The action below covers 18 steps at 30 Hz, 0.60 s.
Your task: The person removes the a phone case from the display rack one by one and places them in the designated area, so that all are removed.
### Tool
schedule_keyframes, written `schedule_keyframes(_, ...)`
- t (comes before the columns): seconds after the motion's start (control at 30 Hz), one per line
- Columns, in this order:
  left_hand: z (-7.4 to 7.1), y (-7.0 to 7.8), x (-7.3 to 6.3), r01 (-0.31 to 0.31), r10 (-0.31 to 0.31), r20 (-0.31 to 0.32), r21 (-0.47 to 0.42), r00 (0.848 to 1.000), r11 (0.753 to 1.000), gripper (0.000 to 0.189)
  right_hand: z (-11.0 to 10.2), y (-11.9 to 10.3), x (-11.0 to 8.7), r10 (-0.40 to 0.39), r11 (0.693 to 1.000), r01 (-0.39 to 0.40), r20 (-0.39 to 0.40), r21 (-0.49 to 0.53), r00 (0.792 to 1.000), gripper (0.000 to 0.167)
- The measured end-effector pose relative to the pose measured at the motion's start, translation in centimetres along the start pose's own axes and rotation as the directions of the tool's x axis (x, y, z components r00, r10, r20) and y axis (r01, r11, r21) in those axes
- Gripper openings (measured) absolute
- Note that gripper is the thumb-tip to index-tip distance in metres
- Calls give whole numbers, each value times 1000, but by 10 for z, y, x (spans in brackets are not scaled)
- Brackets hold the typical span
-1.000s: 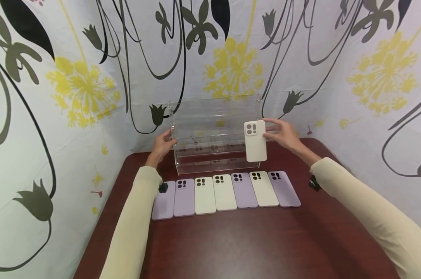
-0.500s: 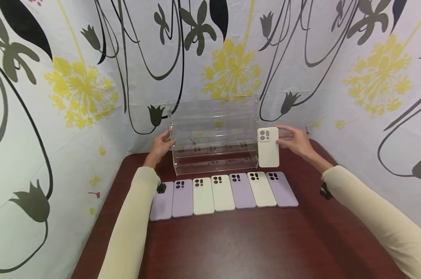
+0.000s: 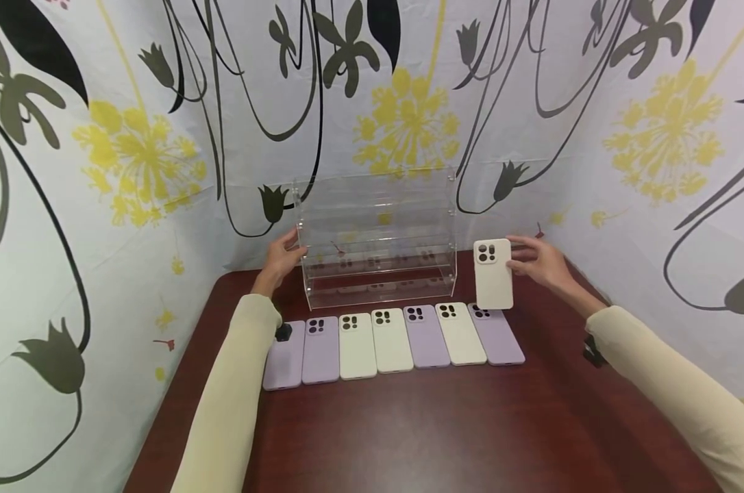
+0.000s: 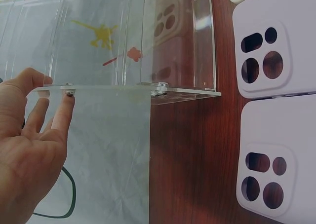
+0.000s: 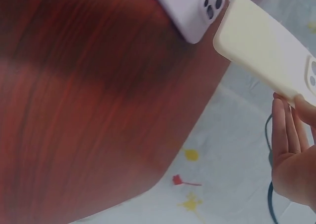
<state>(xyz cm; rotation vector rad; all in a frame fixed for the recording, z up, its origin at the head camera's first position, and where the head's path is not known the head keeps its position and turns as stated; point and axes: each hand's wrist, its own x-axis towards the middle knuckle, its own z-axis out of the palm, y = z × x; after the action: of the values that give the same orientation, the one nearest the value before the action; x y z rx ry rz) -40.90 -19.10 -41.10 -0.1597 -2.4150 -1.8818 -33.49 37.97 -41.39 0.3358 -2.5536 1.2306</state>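
Note:
A clear acrylic tiered display stand (image 3: 378, 226) stands at the back of the table. My left hand (image 3: 281, 255) holds its left side panel by the edge, fingertips on the clear plastic in the left wrist view. My right hand (image 3: 541, 262) pinches a cream phone case (image 3: 494, 277) by its right edge, thumb on one face and fingers on the other. The case is upright, to the right of the stand, and overlaps the top of the rightmost purple phone case (image 3: 500, 339) in the head view. The right wrist view cuts off its camera end.
Several purple and cream phone cases, including a cream phone case (image 3: 358, 346) and a purple phone case (image 3: 320, 349), lie in a row before the stand. The dark red wooden table (image 3: 384, 431) is bordered by a flower-patterned cloth (image 3: 242, 103) at the back and sides.
My right hand has carried the cream phone case from in front of the stand's right end out to the right and downward. My left hand stays on the stand's left side.

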Motion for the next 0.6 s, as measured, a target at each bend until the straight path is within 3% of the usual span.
schedule_keyframes(0.23,1,3,-1,10,-10,-6,-11,1000,1000,69,-14,21,-14,90,996,-89,13,-25,996,62)
schedule_keyframes(0.43,1,4,-3,14,-14,-6,2,1000,1000,68,-27,37,-23,95,995,-96,16,36,995,61)
schedule_keyframes(0.6,0,4,-2,15,-15,1,-11,1000,1000,68,-37,45,-32,109,994,-110,38,23,993,62)
